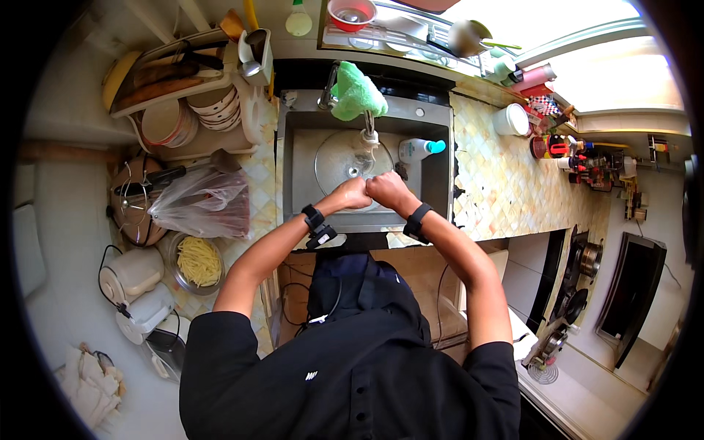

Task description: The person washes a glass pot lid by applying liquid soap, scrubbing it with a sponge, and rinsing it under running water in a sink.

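Note:
My left hand [352,193] and my right hand [387,190] meet over the front part of a grey sink [301,212], knuckles together and fingers curled. Whether anything is between them is hidden. Behind them a round glass lid or dish [333,151] lies in the basin below the faucet spout [369,129], from which water seems to run. A green cloth [356,92] hangs over the faucet. On the basin's right side lies a white bottle with a turquoise cap [415,149], and a dark scrubber [401,171] is partly hidden by my right hand.
Left of the sink are a dish rack [181,99] with bowls, a clear plastic bag [212,201] with reddish contents and a bowl of pale cut strips [199,262]. A white tub [511,120] and several bottles stand on the right. The counter edge runs before my body.

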A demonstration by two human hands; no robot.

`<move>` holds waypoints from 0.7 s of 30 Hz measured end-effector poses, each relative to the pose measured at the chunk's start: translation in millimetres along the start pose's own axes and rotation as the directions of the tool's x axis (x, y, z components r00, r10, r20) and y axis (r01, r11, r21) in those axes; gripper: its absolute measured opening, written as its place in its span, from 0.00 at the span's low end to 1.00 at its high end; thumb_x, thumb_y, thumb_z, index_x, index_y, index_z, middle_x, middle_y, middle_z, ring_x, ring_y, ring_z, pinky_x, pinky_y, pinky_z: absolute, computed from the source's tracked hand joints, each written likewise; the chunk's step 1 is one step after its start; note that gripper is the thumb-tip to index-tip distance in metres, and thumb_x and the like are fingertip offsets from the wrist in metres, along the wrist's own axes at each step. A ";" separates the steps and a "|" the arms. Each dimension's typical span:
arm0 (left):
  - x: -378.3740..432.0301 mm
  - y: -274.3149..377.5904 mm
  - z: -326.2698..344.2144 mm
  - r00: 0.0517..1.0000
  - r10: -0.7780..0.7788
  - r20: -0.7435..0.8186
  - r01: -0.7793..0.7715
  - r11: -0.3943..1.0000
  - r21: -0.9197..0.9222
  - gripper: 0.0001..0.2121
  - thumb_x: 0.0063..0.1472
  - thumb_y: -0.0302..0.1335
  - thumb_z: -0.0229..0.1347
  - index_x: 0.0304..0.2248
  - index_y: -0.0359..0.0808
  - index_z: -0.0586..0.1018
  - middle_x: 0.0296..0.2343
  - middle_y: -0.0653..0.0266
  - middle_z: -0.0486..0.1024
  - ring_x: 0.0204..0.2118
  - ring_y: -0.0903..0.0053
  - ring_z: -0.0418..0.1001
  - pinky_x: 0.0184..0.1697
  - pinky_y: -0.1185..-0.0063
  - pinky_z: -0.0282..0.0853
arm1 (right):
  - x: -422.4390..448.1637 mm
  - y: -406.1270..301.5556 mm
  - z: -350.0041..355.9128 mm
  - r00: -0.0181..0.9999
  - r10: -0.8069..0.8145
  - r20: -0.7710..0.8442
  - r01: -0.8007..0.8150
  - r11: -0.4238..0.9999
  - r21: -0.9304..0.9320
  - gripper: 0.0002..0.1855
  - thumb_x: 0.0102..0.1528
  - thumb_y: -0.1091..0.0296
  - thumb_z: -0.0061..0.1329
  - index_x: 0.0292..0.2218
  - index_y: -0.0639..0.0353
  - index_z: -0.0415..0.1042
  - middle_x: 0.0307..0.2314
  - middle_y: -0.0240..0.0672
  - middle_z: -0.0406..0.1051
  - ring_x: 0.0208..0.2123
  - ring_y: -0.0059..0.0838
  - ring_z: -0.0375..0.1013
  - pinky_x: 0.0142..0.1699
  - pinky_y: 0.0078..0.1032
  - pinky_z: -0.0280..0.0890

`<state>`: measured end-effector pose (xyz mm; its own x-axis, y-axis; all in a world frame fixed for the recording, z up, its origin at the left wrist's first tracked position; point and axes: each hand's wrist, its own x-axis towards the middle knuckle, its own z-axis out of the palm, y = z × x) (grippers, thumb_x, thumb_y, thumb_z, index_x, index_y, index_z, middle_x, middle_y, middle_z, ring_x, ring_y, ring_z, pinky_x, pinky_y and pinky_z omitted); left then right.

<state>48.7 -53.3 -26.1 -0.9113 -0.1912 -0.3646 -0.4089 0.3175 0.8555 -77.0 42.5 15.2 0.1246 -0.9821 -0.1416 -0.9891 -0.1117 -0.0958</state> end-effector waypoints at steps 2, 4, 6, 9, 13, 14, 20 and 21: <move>4.0 5.2 -10.3 0.979 -0.090 0.184 0.137 0.956 -0.261 0.11 0.41 0.29 0.58 0.16 0.30 0.71 0.10 0.62 0.66 0.11 0.78 0.61 0.14 0.74 0.54 | 6.1 7.1 -19.4 0.998 -0.057 -0.021 0.057 0.998 -0.009 0.07 0.43 0.66 0.48 0.16 0.54 0.72 0.14 0.36 0.71 0.19 0.37 0.74 0.22 0.33 0.67; 1.9 19.8 -27.9 0.923 -0.071 0.379 0.278 0.803 -0.527 0.10 0.44 0.26 0.59 0.14 0.36 0.68 0.09 0.72 0.59 0.08 0.84 0.52 0.11 0.77 0.44 | 7.8 13.6 -40.5 0.995 -0.088 -0.034 0.088 0.996 -0.012 0.06 0.44 0.66 0.47 0.18 0.55 0.72 0.14 0.36 0.71 0.18 0.37 0.74 0.22 0.33 0.67; -0.6 39.5 -44.7 0.914 -0.088 0.396 0.289 0.827 -0.482 0.11 0.43 0.26 0.60 0.15 0.34 0.69 0.09 0.70 0.62 0.09 0.80 0.59 0.13 0.75 0.53 | 10.5 15.8 -58.8 0.994 -0.104 0.015 0.104 0.994 -0.016 0.07 0.45 0.66 0.48 0.19 0.57 0.71 0.14 0.37 0.71 0.18 0.38 0.73 0.22 0.33 0.66; 1.9 46.4 -30.8 0.995 0.060 0.084 -0.054 0.996 -0.066 0.13 0.40 0.28 0.62 0.17 0.30 0.70 0.11 0.63 0.67 0.18 0.68 0.71 0.24 0.73 0.67 | -4.5 17.6 -68.4 0.996 -0.049 0.079 0.048 0.999 0.016 0.10 0.44 0.66 0.50 0.25 0.63 0.68 0.14 0.39 0.71 0.19 0.39 0.74 0.22 0.33 0.66; 12.5 50.3 -1.8 0.995 0.076 0.062 -0.072 0.995 -0.064 0.34 0.35 0.29 0.65 0.45 0.29 0.65 0.35 0.44 0.73 0.40 0.58 0.72 0.43 0.72 0.68 | -44.7 18.0 -74.5 0.992 0.034 0.121 -0.049 0.992 0.121 0.18 0.42 0.65 0.53 0.31 0.67 0.62 0.13 0.40 0.70 0.18 0.41 0.74 0.23 0.34 0.66; 18.5 50.8 6.0 0.990 0.059 0.132 -0.059 0.998 -0.005 0.44 0.36 0.29 0.65 0.53 0.31 0.54 0.40 0.43 0.71 0.43 0.58 0.71 0.45 0.72 0.67 | -54.1 21.3 -77.1 0.977 0.043 0.208 -0.071 0.989 0.131 0.18 0.43 0.65 0.52 0.33 0.65 0.62 0.17 0.40 0.71 0.21 0.40 0.74 0.24 0.32 0.66; 33.0 87.8 48.6 0.999 0.009 -0.037 -0.013 0.994 -0.108 0.45 0.38 0.25 0.65 0.55 0.32 0.52 0.36 0.52 0.72 0.43 0.64 0.71 0.48 0.71 0.66 | -110.7 50.6 -19.3 0.982 -0.037 -0.183 0.077 0.973 0.217 0.16 0.45 0.72 0.48 0.36 0.65 0.62 0.25 0.43 0.68 0.26 0.39 0.72 0.28 0.32 0.68; 34.6 90.6 53.1 0.998 -0.002 -0.068 -0.006 0.994 -0.107 0.46 0.38 0.24 0.65 0.56 0.32 0.51 0.35 0.53 0.72 0.43 0.64 0.71 0.48 0.72 0.66 | -115.8 52.2 -16.0 0.977 -0.019 -0.211 0.071 0.969 0.239 0.16 0.45 0.72 0.48 0.38 0.64 0.62 0.25 0.43 0.68 0.26 0.39 0.72 0.28 0.32 0.67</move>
<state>-22.5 18.2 19.3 -0.9053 -0.2546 -0.3401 -0.3962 0.2170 0.8922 -144.2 147.9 42.4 0.1244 -0.9897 0.0709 -0.9306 -0.1411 -0.3379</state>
